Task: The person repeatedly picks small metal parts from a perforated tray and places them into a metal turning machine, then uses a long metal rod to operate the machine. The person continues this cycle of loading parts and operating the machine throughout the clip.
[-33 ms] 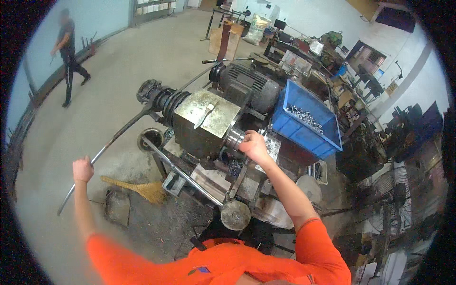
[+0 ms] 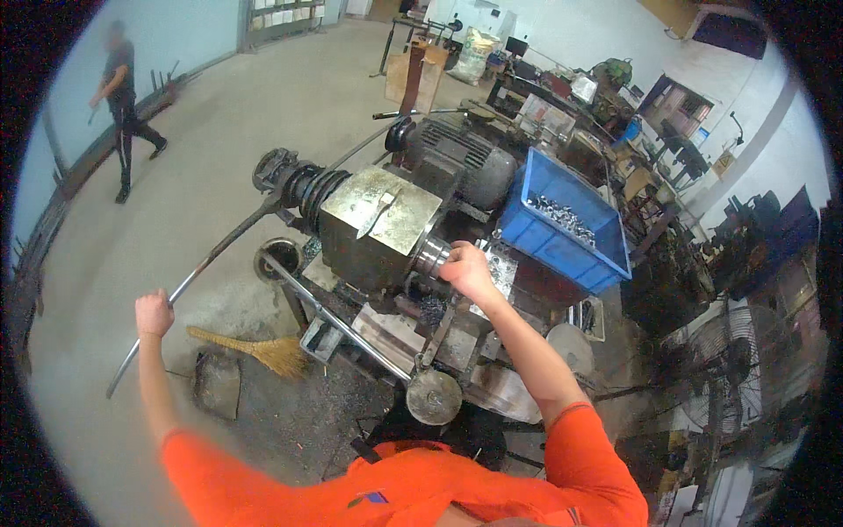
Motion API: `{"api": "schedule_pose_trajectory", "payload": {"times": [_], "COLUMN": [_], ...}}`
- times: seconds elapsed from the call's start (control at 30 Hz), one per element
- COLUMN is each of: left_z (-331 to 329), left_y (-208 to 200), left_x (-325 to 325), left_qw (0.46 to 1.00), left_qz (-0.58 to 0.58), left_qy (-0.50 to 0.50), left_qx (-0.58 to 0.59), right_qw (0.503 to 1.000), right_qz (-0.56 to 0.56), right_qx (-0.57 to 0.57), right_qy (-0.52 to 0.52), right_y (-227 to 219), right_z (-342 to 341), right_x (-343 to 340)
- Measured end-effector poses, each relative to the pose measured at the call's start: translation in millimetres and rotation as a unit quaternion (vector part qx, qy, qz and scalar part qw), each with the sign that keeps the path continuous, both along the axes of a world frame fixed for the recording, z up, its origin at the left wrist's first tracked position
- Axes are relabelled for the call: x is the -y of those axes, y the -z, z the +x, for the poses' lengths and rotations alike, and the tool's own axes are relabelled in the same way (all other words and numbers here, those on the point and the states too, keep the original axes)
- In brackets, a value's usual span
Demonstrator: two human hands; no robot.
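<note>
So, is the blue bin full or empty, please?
Partly filled: small metal parts lie inside the bin, with bare blue wall showing above them.

Left hand (image 2: 154,314) in a fist out to the side, right hand (image 2: 466,269) curled ahead.

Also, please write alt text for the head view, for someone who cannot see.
A person in orange grips the metal lever of a machine with the left fingers; the right fingers are at the machine's shiny collar. A blue bin of small metal parts stands nearby.
</note>
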State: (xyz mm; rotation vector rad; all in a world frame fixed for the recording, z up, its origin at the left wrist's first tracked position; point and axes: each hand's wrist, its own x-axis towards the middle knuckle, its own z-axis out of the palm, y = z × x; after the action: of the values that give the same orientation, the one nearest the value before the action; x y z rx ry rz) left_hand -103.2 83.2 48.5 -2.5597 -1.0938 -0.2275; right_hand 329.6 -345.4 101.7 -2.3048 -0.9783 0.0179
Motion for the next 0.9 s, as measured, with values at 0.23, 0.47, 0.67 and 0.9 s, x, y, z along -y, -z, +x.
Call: {"api": "schedule_pose_trajectory", "payload": {"times": [0.23,0.47,0.67,0.9], "left_z": [35,126,177,199], "left_y": [24,192,203,176], "left_x": [22,115,174,147], "left_qw": [0.971,0.830,0.935,0.955], "left_qz": [-0.052,-0.525,-0.300,-0.174], "left_qy": [-0.016,0.035,0.173,0.173], "left_qx": [0.231,0.188,-0.072,-0.166], "right_qw": [0.996,0.982,0.955,0.889], "right_qz": [0.068,0.103,0.055,-0.098], "right_qx": [0.063,0.104,0.047,0.096], "right_qy": [-0.016,0.119,0.289,0.437], "right_y": [-27,-2,28,49], "right_z": [-38,-65,-115,-135], "right_x": [54,229,369,451]}}
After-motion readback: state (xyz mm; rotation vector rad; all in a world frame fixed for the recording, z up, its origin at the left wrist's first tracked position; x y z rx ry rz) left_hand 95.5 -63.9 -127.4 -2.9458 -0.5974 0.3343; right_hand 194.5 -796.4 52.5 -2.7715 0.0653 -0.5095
